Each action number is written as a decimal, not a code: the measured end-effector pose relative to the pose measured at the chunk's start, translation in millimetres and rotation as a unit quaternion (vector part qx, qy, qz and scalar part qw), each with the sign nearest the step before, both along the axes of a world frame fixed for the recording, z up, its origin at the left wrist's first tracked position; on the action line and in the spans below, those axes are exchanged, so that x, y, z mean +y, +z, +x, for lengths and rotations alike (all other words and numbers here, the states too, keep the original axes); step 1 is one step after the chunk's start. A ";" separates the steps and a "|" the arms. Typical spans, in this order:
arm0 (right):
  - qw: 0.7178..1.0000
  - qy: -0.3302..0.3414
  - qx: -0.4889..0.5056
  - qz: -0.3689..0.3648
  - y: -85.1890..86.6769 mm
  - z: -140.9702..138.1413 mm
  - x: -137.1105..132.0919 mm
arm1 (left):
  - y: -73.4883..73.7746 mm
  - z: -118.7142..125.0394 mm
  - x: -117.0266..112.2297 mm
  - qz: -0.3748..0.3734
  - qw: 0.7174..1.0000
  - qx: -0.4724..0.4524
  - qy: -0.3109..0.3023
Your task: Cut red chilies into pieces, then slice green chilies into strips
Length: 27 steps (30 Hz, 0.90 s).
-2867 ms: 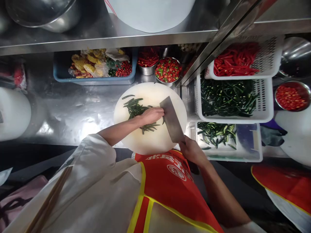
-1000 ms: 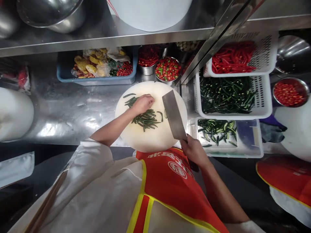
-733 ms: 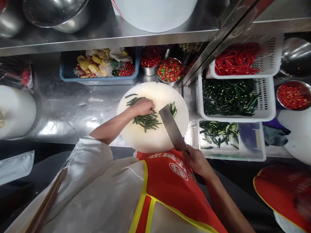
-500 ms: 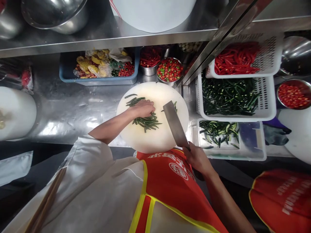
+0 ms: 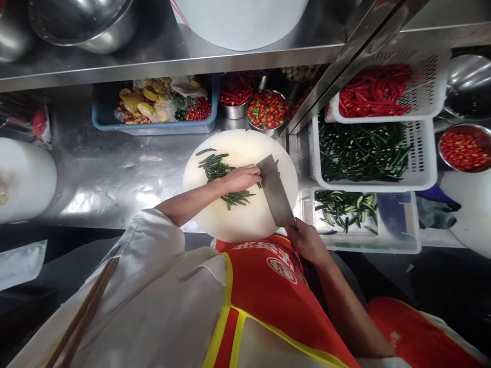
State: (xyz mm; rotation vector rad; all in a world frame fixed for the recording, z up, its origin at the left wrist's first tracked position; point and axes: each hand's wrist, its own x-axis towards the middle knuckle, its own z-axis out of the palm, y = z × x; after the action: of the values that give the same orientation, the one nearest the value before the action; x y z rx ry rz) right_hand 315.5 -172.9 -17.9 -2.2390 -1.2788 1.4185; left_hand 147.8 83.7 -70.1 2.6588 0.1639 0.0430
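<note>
Green chili peppers [image 5: 215,166], slender and dark, lie in a loose heap on the left half of a round white cutting board [image 5: 245,222].

Left arm: forearm extends from a rolled white sleeve [image 5: 155,237] at near left, slanting toward far right across the heap. Left hand [image 5: 243,178] is palm down, fingers bunched and curled, tips just beside the blade's left edge. Grip: a short green piece shows at the fingertips; whether they pinch it is not discernible, as the palm hides the contact.

Right arm: forearm rises from near right toward far left, wrist low. Right hand [image 5: 307,240] sits at the board's near right edge, fingers wrapped firmly around the handle of a cleaver [image 5: 276,191]. Broad rectangular blade slants to far left over the right half of the board, its flat face visible from above.

Specimen appearance: skins deep green, slightly glossy; pieces long, thin, some gently curved, lying roughly side by side. One stray pepper rests apart at the far left of the board. Small green bits show just right of the blade, partly covered by it.

Right of the board: clear plastic tub [image 5: 397,225] with cut green pieces, paler inner flesh exposed.
</note>
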 end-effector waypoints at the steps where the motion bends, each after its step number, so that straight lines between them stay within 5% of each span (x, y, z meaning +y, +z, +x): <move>1: 1.000 0.002 0.001 0.001 1.1 -0.5 2.5 | -5.0 -0.1 -2.9 -0.007 1.000 -0.003 -0.002; 11: 0.997 0.034 0.050 -0.052 27.2 23.4 10.1 | -11.6 -2.7 -2.5 -0.038 0.998 -0.044 0.005; 17: 0.996 0.060 -0.061 0.001 -1.5 3.1 45.0 | -11.8 -3.9 -4.8 -0.026 0.999 -0.044 -0.004; 21: 0.998 0.042 -0.040 0.003 -9.6 -3.9 58.0 | -11.2 -7.1 -2.7 -0.006 0.996 -0.035 0.077; 27: 0.996 0.076 -0.056 0.001 15.5 13.5 31.9 | -15.3 -6.8 -3.1 0.014 0.995 0.015 0.097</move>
State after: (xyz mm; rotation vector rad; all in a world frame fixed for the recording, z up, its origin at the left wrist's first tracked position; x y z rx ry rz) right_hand 328.9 -141.0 -2.4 -2.2932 -1.5145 1.3554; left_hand 141.0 80.6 -85.4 2.6636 0.4334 0.0672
